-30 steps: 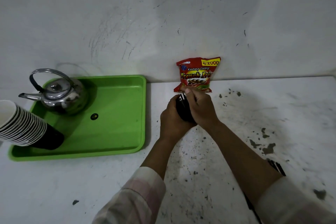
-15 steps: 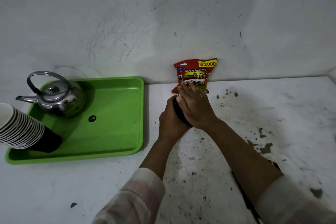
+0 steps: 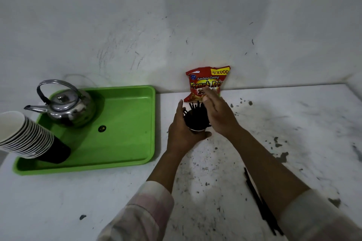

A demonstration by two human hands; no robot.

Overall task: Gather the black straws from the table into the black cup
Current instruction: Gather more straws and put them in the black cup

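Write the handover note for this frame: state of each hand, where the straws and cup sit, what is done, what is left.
Left hand: wrapped round the black cup, holding it on the white table.
Right hand: open, fingers straight, just above the cup's mouth, holding nothing.
Done: a bunch of black straws stands in the cup, tips poking above the rim.
Left: more loose straws lie on the table near the right forearm, partly hidden by it. Pick those up and drop them in the cup; their number cannot be told.
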